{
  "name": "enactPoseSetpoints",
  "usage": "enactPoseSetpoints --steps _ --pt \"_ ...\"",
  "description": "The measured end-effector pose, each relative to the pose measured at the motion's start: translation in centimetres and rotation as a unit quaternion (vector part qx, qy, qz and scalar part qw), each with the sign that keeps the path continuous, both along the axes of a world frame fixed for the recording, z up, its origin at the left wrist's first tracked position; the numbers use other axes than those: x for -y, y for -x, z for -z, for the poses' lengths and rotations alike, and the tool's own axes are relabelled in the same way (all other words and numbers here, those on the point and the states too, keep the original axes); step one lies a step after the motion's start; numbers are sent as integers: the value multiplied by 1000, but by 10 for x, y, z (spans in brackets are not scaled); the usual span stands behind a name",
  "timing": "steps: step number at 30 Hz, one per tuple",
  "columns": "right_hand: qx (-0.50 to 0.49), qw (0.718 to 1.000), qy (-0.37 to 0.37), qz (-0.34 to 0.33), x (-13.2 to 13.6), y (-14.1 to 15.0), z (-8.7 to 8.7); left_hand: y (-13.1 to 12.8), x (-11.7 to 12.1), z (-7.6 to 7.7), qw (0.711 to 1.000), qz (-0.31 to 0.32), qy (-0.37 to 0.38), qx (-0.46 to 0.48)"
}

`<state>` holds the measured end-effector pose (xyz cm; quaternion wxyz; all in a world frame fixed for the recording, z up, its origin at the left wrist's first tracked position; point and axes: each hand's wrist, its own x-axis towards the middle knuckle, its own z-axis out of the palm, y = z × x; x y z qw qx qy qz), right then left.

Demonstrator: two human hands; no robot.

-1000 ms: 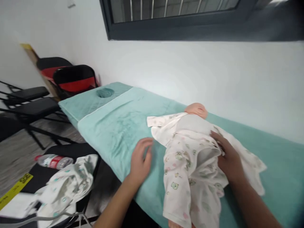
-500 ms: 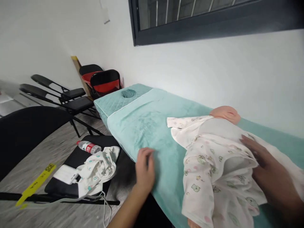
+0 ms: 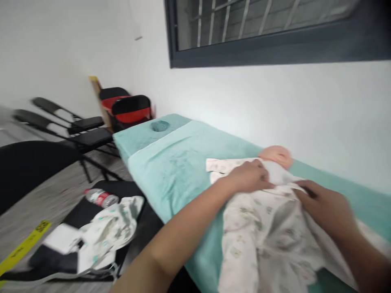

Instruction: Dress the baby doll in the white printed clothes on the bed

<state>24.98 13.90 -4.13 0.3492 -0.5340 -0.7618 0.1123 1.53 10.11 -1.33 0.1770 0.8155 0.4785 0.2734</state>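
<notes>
Mint-green plush covers the bed [image 3: 177, 167] across my view, and the doll [image 3: 276, 156] lies on it right of centre, its head near the wall. On my feed, its printed garment [image 3: 240, 240] fills the lower right. My right hand [image 3: 326, 203] pinches the garment's upper edge; my left hand [image 3: 249, 177] curls at that edge, though I cannot tell whether it grips. A bottle [image 3: 102, 198] lies lower left beside crumpled cloth [image 3: 111, 230].
</notes>
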Motion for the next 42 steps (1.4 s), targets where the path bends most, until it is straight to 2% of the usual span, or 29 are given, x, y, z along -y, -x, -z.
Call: enactPoseSetpoints --steps 3,5,7,10,13,15,20,23,26,28,32,36,39,42 --pt "-51 997 53 19 -12 12 -1 0 -1 3 998 19 2 61" --pt "-118 989 85 29 -12 18 0 -2 -5 6 997 -2 9 78" --pt "-168 980 108 18 -6 21 3 -5 -12 10 992 -73 7 100" --pt "-189 975 116 2 4 16 9 -13 -30 16 975 -180 6 134" --pt "-159 980 106 55 10 6 12 -20 -45 21 962 -217 19 165" --pt "-134 983 101 81 13 2 14 -22 -46 24 955 -223 36 193" --pt "-180 976 121 16 25 -3 17 -7 -11 40 939 -201 73 269" --pt "-201 972 115 25 35 -5 18 8 12 49 919 -174 124 333" --pt "-190 972 131 46 47 -10 18 21 26 48 890 -135 219 376" --pt "-183 966 182 18 55 -16 18 28 33 41 879 -108 272 376" --pt "-204 935 279 -80 65 -32 15 37 43 28 878 -65 316 353" --pt "-244 907 317 -132 69 -34 15 40 46 27 889 -46 308 337" --pt "-306 884 325 -139 71 -28 17 38 45 33 877 -33 310 366" --pt "-367 866 321 -114 73 -21 21 34 44 39 848 -52 320 419"
